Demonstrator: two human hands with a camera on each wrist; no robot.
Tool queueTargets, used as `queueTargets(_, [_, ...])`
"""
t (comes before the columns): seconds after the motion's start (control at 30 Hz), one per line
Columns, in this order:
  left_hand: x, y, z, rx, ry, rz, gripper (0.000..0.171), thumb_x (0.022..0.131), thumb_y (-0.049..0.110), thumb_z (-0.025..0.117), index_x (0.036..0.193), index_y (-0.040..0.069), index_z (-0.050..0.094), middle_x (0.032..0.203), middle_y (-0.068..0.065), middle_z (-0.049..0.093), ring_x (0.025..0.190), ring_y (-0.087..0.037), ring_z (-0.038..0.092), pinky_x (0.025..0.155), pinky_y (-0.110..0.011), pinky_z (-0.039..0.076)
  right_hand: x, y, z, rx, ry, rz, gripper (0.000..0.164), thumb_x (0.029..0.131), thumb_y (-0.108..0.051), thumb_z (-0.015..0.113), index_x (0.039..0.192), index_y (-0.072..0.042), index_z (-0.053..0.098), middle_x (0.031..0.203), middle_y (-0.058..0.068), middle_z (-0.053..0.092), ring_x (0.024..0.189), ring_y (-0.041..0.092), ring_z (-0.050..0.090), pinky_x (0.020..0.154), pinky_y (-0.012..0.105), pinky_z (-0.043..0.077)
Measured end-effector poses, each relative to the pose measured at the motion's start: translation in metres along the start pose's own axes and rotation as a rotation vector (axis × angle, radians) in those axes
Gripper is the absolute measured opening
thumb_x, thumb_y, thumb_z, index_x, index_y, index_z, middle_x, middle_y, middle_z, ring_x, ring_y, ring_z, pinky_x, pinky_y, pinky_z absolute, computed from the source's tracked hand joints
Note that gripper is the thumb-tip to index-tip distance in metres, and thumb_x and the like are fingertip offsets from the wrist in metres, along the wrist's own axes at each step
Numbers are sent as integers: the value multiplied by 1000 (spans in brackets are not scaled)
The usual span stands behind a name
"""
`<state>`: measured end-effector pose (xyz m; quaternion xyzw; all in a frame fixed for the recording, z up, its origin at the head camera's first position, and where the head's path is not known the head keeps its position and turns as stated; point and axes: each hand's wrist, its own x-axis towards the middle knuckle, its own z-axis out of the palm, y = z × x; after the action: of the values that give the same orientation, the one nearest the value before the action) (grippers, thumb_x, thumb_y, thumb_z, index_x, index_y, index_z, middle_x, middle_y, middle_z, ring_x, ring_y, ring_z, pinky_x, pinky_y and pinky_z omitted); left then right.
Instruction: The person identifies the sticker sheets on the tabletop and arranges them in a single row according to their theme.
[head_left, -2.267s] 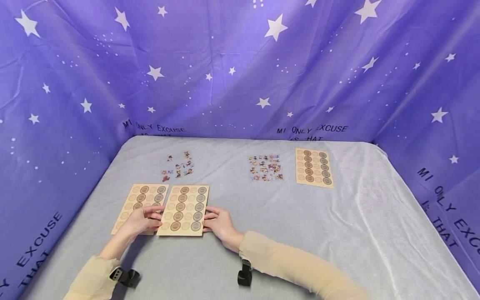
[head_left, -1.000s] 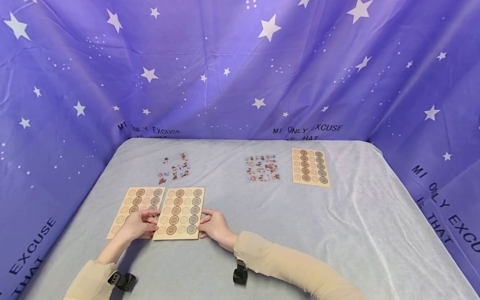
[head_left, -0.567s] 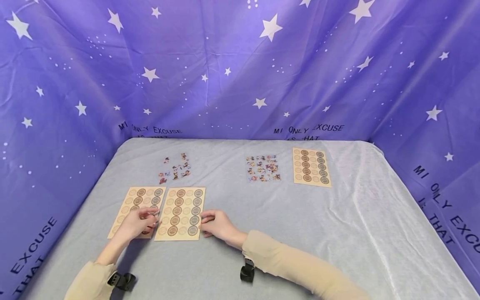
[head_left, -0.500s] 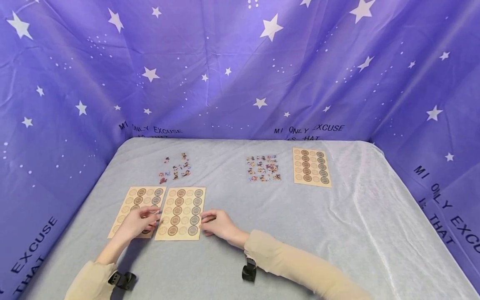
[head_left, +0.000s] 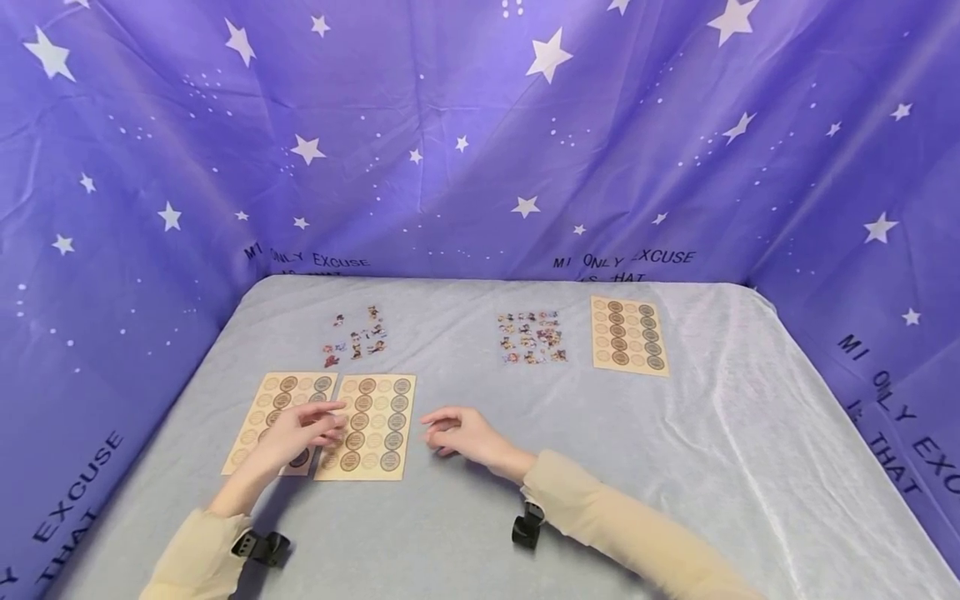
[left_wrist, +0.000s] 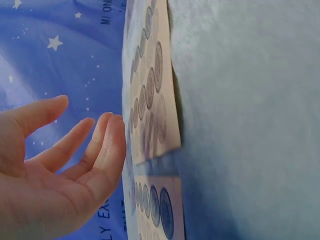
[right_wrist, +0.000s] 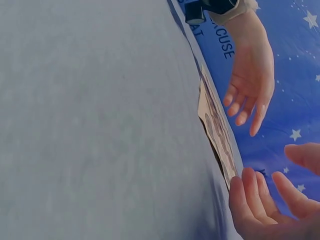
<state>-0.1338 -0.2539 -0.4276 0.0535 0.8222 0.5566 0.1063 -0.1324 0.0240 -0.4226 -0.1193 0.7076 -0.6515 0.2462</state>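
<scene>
Head view: where were the hands, and did they hold anything?

Neither held a thing. The left hand (head_left: 296,433) hung above the near-left tan sheet (head_left: 258,415), its fingertips over the left edge of the near-right tan sheet (head_left: 371,429). Its fingers were loosely bent, and the left wrist view showed the thumb spread wide from them. The right hand (head_left: 468,437) hovered just right of the pair, apart from the paper; the right wrist view showed its grip wide too, with softly curved fingers.

How did those two sheets lie?

Flat and side by side, a narrow gap between them, on the near left of a grey cloth-covered table (head_left: 750,467). Both bore columns of printed circles, some dark, some pale.

Why were the hands placed that way?

Judging by the pose, they flanked the near-right sheet so both its long edges stayed within reach; loose fingers would suit thin paper.

What lay beyond?

A clear sticker sheet (head_left: 357,346) at far left, a second clear sheet (head_left: 528,337) right of centre, and a far-right tan sheet (head_left: 628,335). The spacing seemed to keep each one distinct. A purple starry curtain (head_left: 420,208) enclosed the table's far side.
</scene>
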Motion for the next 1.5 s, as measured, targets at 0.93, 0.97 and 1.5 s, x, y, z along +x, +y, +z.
queueTargets(0.93, [43, 34, 59, -30, -127, 5, 39, 88, 13, 53, 119, -11, 48, 102, -27, 58, 84, -31, 61, 71, -35, 53, -9, 9, -72, -128, 31, -91, 35, 82, -4, 56, 113, 12, 52, 94, 23, 61, 84, 39, 58, 70, 41, 53])
queueTargets(0.97, [45, 36, 62, -28, -130, 7, 39, 88, 13, 53, 119, -10, 49, 102, -27, 58, 85, -32, 61, 71, -36, 53, -9, 9, -76, -129, 37, -91, 34, 83, -4, 55, 113, 12, 52, 94, 23, 61, 85, 39, 58, 71, 41, 53])
queueTargets(1.5, [75, 73, 102, -60, -192, 74, 38, 87, 11, 54, 120, -8, 49, 104, -30, 56, 91, -39, 57, 75, -38, 52, -25, 12, -129, -168, 145, -111, 35, 85, -2, 52, 115, 15, 48, 99, 32, 57, 85, 42, 57, 73, 44, 52])
